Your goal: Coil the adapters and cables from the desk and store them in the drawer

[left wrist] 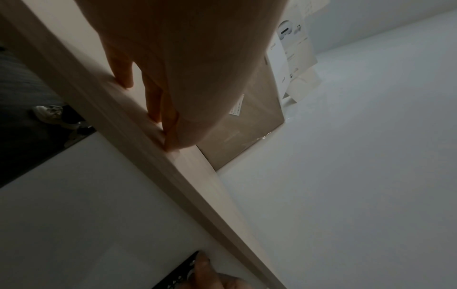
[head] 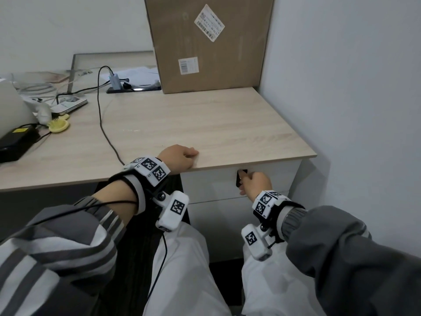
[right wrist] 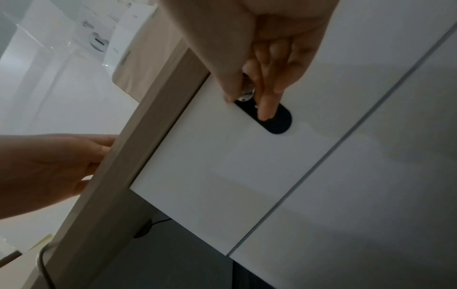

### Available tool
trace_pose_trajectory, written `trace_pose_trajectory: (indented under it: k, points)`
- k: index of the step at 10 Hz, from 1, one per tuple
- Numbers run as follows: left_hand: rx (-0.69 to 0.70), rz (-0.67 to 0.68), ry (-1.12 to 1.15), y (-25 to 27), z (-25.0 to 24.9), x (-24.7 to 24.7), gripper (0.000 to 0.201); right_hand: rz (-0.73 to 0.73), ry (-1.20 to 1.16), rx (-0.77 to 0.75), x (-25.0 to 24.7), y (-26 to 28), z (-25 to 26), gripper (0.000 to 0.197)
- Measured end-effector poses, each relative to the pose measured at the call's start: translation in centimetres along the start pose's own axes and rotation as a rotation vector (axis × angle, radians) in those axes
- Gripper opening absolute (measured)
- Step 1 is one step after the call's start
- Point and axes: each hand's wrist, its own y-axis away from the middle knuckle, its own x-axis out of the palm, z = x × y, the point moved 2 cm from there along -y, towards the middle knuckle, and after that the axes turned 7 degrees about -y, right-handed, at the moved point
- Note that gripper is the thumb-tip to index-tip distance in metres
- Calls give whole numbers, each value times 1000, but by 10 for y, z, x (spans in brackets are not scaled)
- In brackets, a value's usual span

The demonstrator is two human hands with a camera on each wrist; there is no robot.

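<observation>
Drawer (head: pixel 262 179) front sits shut under the desk (head: pixel 193 124) edge, right at the right hand (head: pixel 256 182), whose thumb and fingers pinch a small metal knob (right wrist: pixel 247 91) on the black oval handle plate (right wrist: pixel 277 121). Pull direction, I judge, runs toward six o'clock. Left hand (head: pixel 180 159) rests loosely curled on the desk edge at ten o'clock, grasping nothing. Farther, toward eleven o'clock, the black cable (head: pixel 100 115) and black adapter (head: pixel 17 142) lie uncoiled.

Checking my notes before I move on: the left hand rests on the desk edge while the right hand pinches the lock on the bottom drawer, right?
Not quite. The right hand is at the black lock plate on the top drawer, not the bottom one; the head view shows it just under the desktop. The left hand does rest on the desk edge.
</observation>
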Motion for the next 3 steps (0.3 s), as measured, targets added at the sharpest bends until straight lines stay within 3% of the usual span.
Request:
trace_pose_trajectory:
  k: [1, 2, 3]
  points:
    - [7, -17, 21, 0, 1, 2, 44, 52, -115, 80, 2, 6, 2, 48]
    - [-1, 0, 68, 2, 0, 2, 44, 185, -35, 175, -3, 8, 11, 52]
    - [-19, -138, 247, 9, 3, -7, 38, 419, 170, 165, -21, 22, 22, 47]
